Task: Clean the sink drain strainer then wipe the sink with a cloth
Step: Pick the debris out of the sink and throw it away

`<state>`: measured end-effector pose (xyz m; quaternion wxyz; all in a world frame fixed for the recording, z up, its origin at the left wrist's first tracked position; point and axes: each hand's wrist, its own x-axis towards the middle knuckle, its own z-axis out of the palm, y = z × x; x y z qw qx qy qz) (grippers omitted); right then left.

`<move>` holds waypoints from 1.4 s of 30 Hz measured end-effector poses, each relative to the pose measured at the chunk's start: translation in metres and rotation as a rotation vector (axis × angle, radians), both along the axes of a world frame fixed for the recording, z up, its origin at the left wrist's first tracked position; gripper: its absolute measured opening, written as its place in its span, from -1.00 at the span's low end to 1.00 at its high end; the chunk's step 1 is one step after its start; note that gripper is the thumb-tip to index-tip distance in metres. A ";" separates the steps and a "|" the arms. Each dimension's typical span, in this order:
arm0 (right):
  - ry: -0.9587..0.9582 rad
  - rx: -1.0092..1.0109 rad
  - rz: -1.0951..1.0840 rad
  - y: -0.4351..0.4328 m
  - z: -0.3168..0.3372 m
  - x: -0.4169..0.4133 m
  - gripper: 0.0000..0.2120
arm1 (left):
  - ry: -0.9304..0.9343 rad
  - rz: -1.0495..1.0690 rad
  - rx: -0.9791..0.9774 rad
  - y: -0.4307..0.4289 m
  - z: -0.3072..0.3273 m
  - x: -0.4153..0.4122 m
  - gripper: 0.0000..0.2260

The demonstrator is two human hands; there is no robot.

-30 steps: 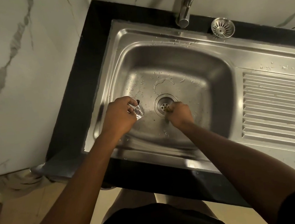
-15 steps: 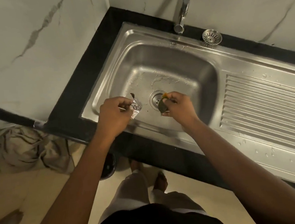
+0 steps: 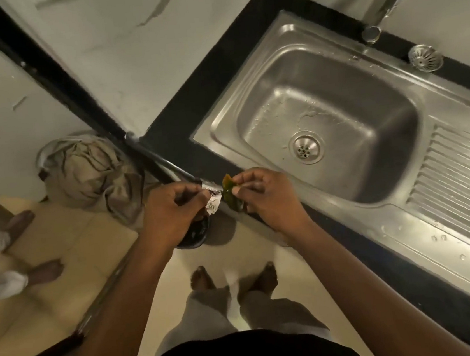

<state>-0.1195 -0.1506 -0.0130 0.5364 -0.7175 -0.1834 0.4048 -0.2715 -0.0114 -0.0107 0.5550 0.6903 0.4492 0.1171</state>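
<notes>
Left hand [image 3: 173, 214] fingers are pinched on a crumpled silver wrapper [image 3: 212, 201]; a greenish scrap [image 3: 229, 193] is pinched by the right hand [image 3: 268, 200]. The strainer [image 3: 425, 58] is set behind the sink [image 3: 227, 99], near the tap [image 3: 383, 0].

Dim, warm lighting. Glare streaks the sink [image 3: 263, 98] beyond the grip; frame edges bow; the faucet [image 3: 384, 5] is blurred.

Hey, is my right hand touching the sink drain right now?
Apart. The head view shows bare steel between the drain and the right hand, which pinches a green scrap.
</notes>
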 end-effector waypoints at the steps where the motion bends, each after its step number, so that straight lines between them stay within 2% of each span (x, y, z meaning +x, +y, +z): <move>1: 0.011 -0.016 0.018 0.006 -0.005 -0.012 -0.85 | 0.011 0.019 -0.005 0.003 -0.005 -0.012 -0.98; 3: 0.031 -0.052 0.047 0.017 -0.018 -0.033 -0.86 | 0.034 0.026 -0.019 0.007 -0.018 -0.035 -1.00; 7: 0.078 -0.144 0.083 0.040 -0.060 -0.073 -0.84 | 0.116 0.053 -0.116 0.023 -0.065 -0.077 -0.86; 11: 0.165 -0.273 0.025 0.065 -0.113 -0.100 -0.88 | 0.201 0.085 -0.155 0.042 -0.128 -0.110 -0.74; 16: 0.291 -0.408 -0.089 0.097 -0.187 -0.120 -0.82 | 0.259 0.111 -0.184 0.069 -0.203 -0.137 -0.76; 20: 0.264 -0.475 -0.164 0.121 -0.246 -0.130 -0.85 | 0.298 0.125 -0.190 0.088 -0.256 -0.146 -0.82; 26: 0.155 -0.551 -0.187 0.151 -0.317 -0.137 -0.73 | 0.325 0.126 -0.159 0.105 -0.318 -0.144 -0.83; 28: 0.141 -0.552 -0.185 0.159 -0.335 -0.139 -0.73 | 0.332 0.115 -0.139 0.108 -0.330 -0.140 -0.93; 32: 0.138 -0.567 -0.164 0.173 -0.370 -0.142 -0.73 | 0.405 0.026 -0.045 0.111 -0.348 -0.133 -0.88; 35: 0.126 -0.583 -0.101 0.179 -0.389 -0.142 -0.85 | 0.460 -0.034 -0.072 0.113 -0.356 -0.127 -0.83; 42: 0.104 -0.584 -0.027 0.177 -0.395 -0.143 -0.68 | 0.501 -0.048 -0.077 0.119 -0.361 -0.125 -0.67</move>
